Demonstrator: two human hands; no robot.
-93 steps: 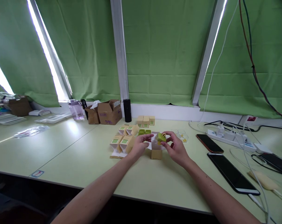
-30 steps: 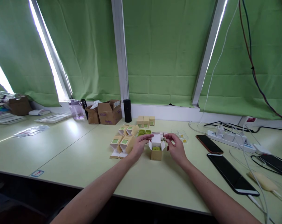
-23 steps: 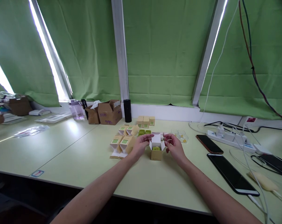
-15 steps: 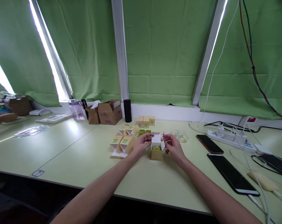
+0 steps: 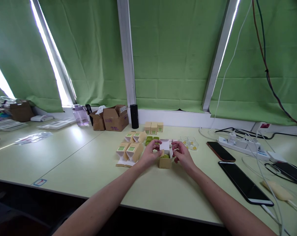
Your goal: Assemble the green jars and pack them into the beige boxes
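Observation:
A small kraft-coloured cardboard box stands open on the table in front of me, its white-lined lid raised at the back. Inside it sits a green item, mostly hidden by the walls. My left hand is at the box's left side, thumb on the left flap, which leans inward. On the other side, my right hand has thumb and bent fingers at the right flap. Behind my left hand lie several green pieces. Several folded cartons with green-windowed tops stand to the left.
Small closed boxes stand at the back, near a clear plastic tray with yellow bits. Phones, a power strip and cables lie right. Brown cartons, a black cylinder and a purple bottle stand behind.
The box's left flap has tipped inward under my left thumb. My right hand stays nearly still. At the far left, another person's arm has mostly drawn out of view.

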